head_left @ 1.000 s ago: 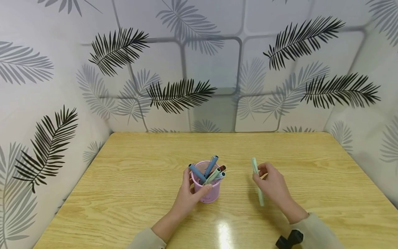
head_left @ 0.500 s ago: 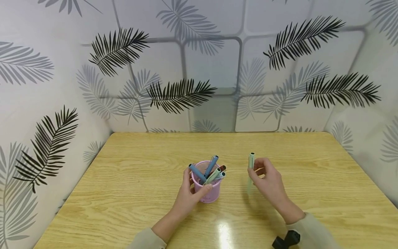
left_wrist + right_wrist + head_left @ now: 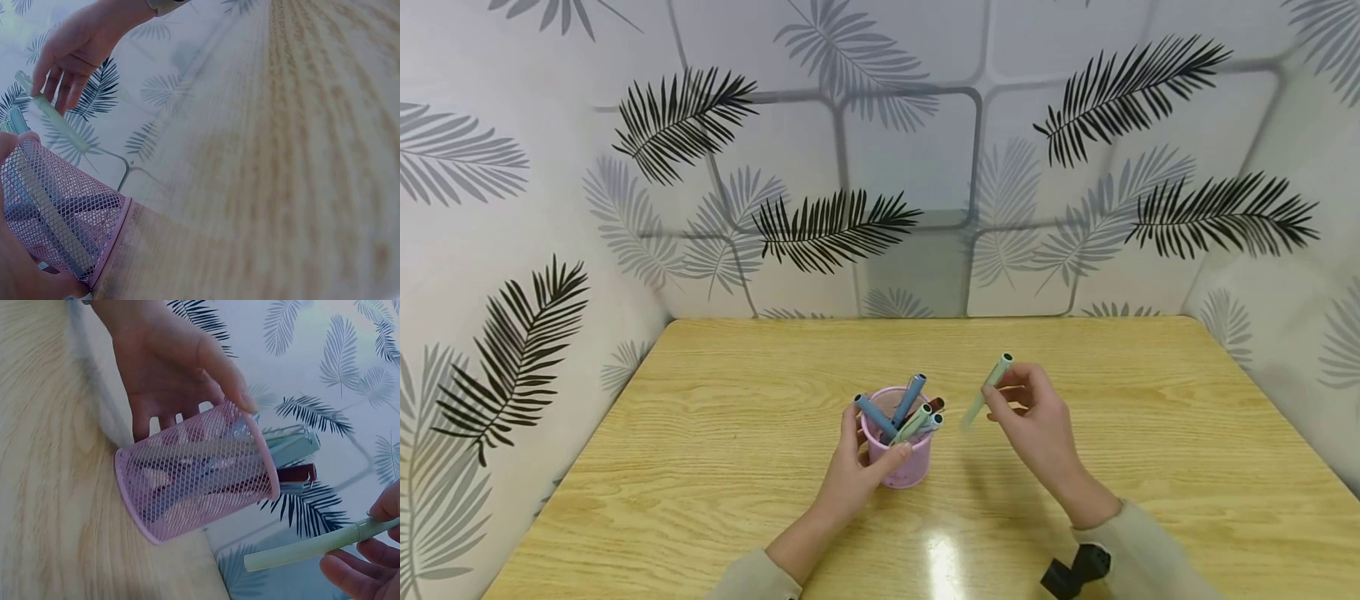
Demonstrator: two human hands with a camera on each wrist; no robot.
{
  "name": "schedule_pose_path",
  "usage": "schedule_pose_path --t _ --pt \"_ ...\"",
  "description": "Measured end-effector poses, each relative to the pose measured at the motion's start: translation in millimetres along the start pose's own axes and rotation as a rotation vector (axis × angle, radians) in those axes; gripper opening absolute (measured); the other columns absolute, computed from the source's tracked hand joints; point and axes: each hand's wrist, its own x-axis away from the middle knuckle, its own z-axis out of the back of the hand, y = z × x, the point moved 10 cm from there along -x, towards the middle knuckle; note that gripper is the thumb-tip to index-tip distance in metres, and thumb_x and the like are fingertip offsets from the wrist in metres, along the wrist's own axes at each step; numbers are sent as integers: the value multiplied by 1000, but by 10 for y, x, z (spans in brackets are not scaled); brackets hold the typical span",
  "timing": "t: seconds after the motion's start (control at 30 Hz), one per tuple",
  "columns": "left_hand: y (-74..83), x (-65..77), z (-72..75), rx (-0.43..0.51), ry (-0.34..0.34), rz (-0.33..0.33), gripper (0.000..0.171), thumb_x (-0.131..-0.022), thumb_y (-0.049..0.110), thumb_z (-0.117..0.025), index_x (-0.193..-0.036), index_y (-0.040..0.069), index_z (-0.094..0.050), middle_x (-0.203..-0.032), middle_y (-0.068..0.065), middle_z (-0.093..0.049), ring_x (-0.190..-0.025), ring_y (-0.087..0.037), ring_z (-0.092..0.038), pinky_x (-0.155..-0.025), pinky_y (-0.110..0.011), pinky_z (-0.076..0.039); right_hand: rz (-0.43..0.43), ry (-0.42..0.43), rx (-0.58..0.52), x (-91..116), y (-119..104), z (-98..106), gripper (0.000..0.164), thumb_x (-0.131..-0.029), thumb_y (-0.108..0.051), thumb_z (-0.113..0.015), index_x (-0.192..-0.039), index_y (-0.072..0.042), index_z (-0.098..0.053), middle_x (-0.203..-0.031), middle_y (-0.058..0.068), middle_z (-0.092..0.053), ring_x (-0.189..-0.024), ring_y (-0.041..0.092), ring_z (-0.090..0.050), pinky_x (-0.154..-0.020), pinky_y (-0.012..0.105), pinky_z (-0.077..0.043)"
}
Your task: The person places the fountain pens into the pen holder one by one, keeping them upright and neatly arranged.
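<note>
A pink mesh pen cup [image 3: 910,470] stands upright on the table, holding several capped pens. Among them are two blue pens, one [image 3: 876,415] leaning left, a pale green pen [image 3: 914,424] and a dark red pen [image 3: 297,474]. My left hand [image 3: 850,477] grips the cup from its left side, thumb near the rim. To the cup's right, my right hand [image 3: 1037,425] pinches another pale green pen [image 3: 306,548] between thumb and fingers. That pen is off the table, tilted, its lower end toward the cup but apart from it.
The wooden table [image 3: 737,375] spreads around both hands. Behind it and at the sides stand pale walls [image 3: 910,158] with a leaf pattern. A black device [image 3: 1077,570] sits on the right wrist.
My right hand has lifted the pale green pen and brought it left toward the cup, turning its lower end that way. My left hand and the cup have stayed put.
</note>
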Motion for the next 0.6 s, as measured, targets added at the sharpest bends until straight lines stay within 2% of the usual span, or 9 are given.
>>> schedule_pose_path --t 0.13,0.37,0.47,0.6 --pt "1 0 0 -3 -1 -1 72 -86 13 -65 -141 7 -19 -137 -22 -34 -123 -35 -37 -98 -51 -35 31 22 -68 -43 -48 -22 21 -87 5 -60 -105 7 -49 -93 16 -57 -80 28 -62 -63 34 -55" --pt "-2 9 11 -2 7 15 72 -86 14 -66 -142 9 -20 -136 -17 -36 -123 -34 -37 -98 -50 -36 126 74 -238 -134 22 -44 22 -86 4 -61 -104 7 -48 -93 16 -55 -80 20 -65 -63 32 -55" --pt "2 5 9 1 6 9 72 -86 13 -66 -142 8 -19 -136 -19 -35 -123 -34 -37 -98 -50 -36 120 78 -291 -154 -27 -64 23 -86 6 -60 -104 9 -47 -92 19 -54 -77 16 -65 -62 32 -55" --pt "-2 8 9 -3 8 12 73 -86 13 -66 -142 8 -19 -137 -21 -34 -123 -34 -37 -98 -50 -36 81 59 -307 -169 -52 -120 22 -86 5 -61 -103 8 -47 -92 22 -53 -76 14 -65 -62 33 -55"
